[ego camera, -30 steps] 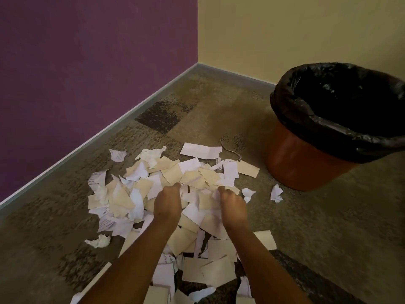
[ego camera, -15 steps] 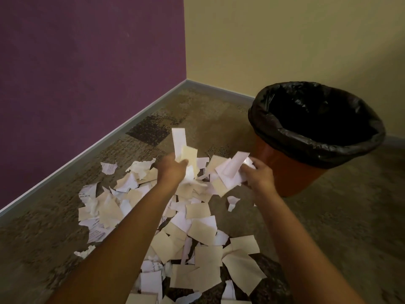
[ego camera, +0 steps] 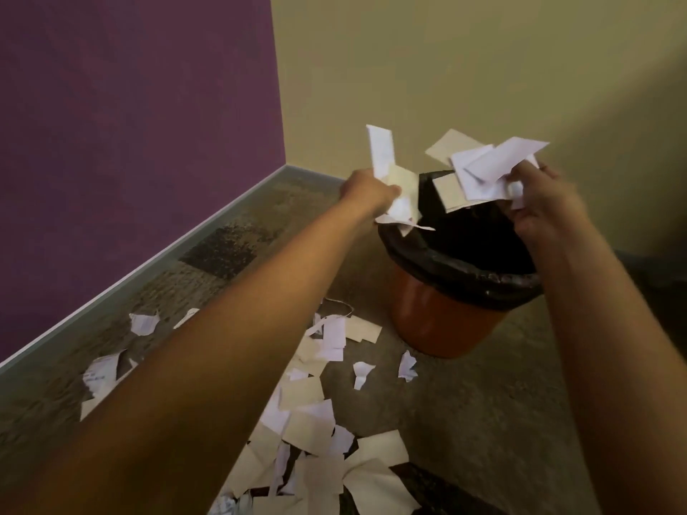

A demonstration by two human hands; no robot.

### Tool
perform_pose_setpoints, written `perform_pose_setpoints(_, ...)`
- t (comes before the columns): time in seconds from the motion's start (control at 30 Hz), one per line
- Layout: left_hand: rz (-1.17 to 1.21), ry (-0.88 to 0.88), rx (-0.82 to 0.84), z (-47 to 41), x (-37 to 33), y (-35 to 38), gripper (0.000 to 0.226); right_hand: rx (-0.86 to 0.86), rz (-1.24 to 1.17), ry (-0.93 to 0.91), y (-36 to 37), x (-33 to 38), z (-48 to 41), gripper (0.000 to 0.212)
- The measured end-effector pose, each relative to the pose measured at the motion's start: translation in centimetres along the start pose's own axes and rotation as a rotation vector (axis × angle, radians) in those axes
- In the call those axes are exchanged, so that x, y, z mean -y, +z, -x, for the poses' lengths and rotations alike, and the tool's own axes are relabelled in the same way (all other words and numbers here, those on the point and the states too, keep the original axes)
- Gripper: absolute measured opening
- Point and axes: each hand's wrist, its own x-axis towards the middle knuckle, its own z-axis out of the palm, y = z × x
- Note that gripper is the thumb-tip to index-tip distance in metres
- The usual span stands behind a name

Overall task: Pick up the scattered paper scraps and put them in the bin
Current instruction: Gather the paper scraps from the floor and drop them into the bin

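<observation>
one head-worn view looks forward and down, close over both arms, toward a room corner.

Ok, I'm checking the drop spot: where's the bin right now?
In the head view the bin stands on the carpet right of centre, near the beige wall, directly beneath the left hand and right hand.

Mottled brown-grey carpet floor (ego camera: 483,421), darker patch squares (ego camera: 219,250) near the purple wall's skirting. Resting on it: orange bin (ego camera: 438,321) with black liner, upright, toward the corner. Loose paper scraps (ego camera: 316,429) spread across floor in front of bin, white and cream, overlapping in a heap bottom centre. Two small scraps (ego camera: 407,366) just beside bin base. A few more scraps (ego camera: 143,323) further left, partly hidden behind forearm.
</observation>
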Motion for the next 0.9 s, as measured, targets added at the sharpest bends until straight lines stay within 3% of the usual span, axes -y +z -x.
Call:
perform_pose_setpoints(0.13,-0.033,-0.034,0.124,-1.4,-1.6,4.7,0.044,-0.114,0.046,-0.015,-2.3,1.0,-3.5,0.02)
perform_pose_setpoints(0.27,-0.092,-0.169,0.313,-1.2,-1.9,7.8,0.045,-0.315,0.23,-0.072,-4.2,0.3,-6.2,0.038)
perform_pose_setpoints(0.37,-0.15,-0.253,0.399,-0.9,-2.0,8.6,0.055,-0.38,0.436,-0.117,-5.1,-1.0,-7.0,0.04)
perform_pose_setpoints(0.47,-0.046,-0.32,0.471,-0.7,-2.4,8.7,0.055,-0.372,0.739,-0.126,-5.4,-2.1,-7.2,0.04)
perform_pose_setpoints(0.7,0.055,-0.385,0.443,-0.4,-2.8,9.2,0.05,-0.051,1.247,-0.015,-4.0,-4.5,-6.3,0.032)
perform_pose_setpoints(0.77,0.064,-0.336,0.406,-0.5,-2.4,9.5,0.053,-0.069,1.266,-0.037,-3.6,-4.6,-5.9,0.03)
perform_pose_setpoints(0.9,0.075,-0.136,0.099,-1.4,-1.0,8.6,0.037,-0.208,1.147,-0.238,-2.4,-4.8,-4.4,0.024)
